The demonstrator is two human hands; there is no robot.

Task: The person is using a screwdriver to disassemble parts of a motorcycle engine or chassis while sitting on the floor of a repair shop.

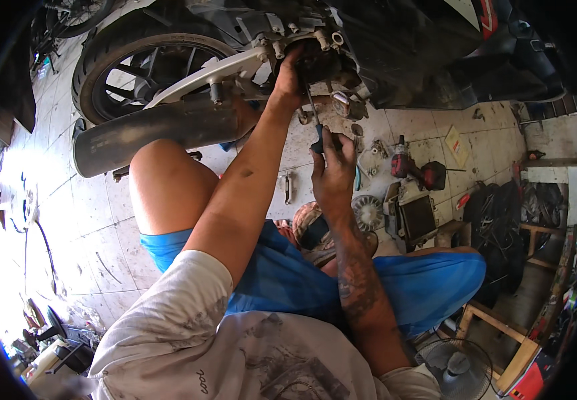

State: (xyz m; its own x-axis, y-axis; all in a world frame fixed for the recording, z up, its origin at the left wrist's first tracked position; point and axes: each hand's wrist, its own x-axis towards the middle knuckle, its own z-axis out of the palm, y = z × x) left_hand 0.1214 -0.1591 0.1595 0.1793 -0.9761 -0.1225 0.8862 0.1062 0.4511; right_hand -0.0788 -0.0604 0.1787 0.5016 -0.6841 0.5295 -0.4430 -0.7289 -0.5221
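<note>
My left hand point(288, 81) reaches up into the dark engine area point(318, 61) of a motorcycle; its fingers are lost in shadow behind the parts, so their grip cannot be made out. Just below and to the right, my right hand point(334, 170) is closed around the dark handle of a screwdriver point(318, 137). The thin shaft points upward to the underside of the engine, close to my left wrist. Whether its tip touches anything is hidden. A pale swingarm point(212, 73) runs from the engine to the rear wheel point(148, 70), above a dark exhaust muffler point(162, 133).
On the tiled floor to the right lie a red and black cordless power tool point(405, 163), a finned round part point(368, 212), a radiator point(418, 217) and small metal parts. A wooden frame point(502, 333) and a fan point(455, 367) stand at lower right. My bent knees flank the work.
</note>
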